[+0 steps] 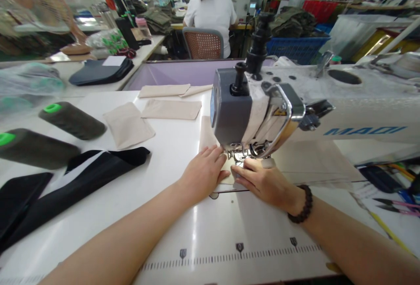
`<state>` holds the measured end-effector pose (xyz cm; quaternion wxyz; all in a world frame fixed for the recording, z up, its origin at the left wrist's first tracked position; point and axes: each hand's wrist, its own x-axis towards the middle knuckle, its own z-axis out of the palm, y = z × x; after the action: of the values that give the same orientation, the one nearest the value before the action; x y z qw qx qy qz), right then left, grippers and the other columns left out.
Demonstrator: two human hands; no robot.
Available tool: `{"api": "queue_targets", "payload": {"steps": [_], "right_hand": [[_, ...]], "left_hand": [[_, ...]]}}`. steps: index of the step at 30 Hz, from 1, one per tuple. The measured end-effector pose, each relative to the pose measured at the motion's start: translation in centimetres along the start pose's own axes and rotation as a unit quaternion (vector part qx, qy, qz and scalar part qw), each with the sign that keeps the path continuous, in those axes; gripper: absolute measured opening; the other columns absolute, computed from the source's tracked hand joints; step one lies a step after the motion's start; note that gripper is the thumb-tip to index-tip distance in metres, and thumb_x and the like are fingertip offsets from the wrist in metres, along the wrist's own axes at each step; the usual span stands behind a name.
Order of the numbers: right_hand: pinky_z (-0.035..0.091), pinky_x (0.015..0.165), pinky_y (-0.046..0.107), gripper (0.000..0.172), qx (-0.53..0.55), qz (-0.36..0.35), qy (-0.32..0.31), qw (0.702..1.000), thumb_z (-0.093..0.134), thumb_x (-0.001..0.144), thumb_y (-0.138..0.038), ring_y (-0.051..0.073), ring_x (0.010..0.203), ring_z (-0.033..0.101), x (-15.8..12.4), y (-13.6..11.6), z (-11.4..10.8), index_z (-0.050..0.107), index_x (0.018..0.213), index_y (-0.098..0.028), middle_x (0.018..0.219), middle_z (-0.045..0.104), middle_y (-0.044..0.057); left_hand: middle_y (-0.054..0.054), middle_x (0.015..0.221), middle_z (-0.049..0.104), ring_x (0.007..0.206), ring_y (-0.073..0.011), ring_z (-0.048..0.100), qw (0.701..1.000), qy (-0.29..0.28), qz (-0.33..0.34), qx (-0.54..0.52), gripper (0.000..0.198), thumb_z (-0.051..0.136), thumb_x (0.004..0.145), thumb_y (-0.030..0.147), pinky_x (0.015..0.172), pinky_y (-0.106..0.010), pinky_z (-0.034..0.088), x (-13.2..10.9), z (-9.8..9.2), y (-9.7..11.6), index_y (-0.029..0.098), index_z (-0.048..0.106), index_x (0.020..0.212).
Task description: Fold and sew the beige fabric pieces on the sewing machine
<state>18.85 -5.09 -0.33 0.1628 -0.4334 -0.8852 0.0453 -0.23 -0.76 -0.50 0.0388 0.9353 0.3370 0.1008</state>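
Note:
A beige fabric piece (206,134) lies under the head of a sewing machine (259,110) marked MAQI. My left hand (201,171) rests flat on the fabric just left of the presser foot, fingers stretched out together. On the right of the needle, my right hand (262,180) presses down on the fabric's near edge with its fingers bent; a dark bead bracelet (300,208) sits on that wrist. The needle area itself is mostly hidden behind the machine head.
Several beige pieces (170,108) lie on the white table (164,158) behind my left hand. Black fabric strips (82,180) and two dark thread cones (72,121) sit at left. Scissors and pens (393,204) lie at right. A person in white (211,9) sits ahead.

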Motion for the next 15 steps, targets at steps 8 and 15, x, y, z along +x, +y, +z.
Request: {"api": "queue_targets", "payload": {"steps": [8,15], "right_hand": [[0.038,0.060,0.024,0.019,-0.018,0.009,0.008,1.000,0.052,0.086,-0.023,0.015,0.069,0.053,0.0,0.0,0.0,0.060,0.100,-0.015,0.078,0.057,0.005],[0.032,0.054,0.027,0.035,-0.020,-0.102,0.001,0.995,0.032,0.095,-0.030,0.014,0.057,0.048,-0.6,0.3,0.2,0.063,0.091,-0.015,0.064,0.053,0.002]], "left_hand": [[-0.014,0.104,0.053,0.102,-0.0275,0.047,1.000,0.022,-0.002,0.000,0.027,0.051,0.085,0.030,0.090,-0.043,0.040,0.1,0.3,-0.1,0.007,0.054,0.098],[-0.006,0.084,0.057,0.083,-0.0182,0.053,0.989,-0.021,0.141,-0.029,0.017,0.045,0.088,0.018,0.076,-0.031,0.047,-1.0,0.2,0.3,0.013,0.059,0.079]]}}
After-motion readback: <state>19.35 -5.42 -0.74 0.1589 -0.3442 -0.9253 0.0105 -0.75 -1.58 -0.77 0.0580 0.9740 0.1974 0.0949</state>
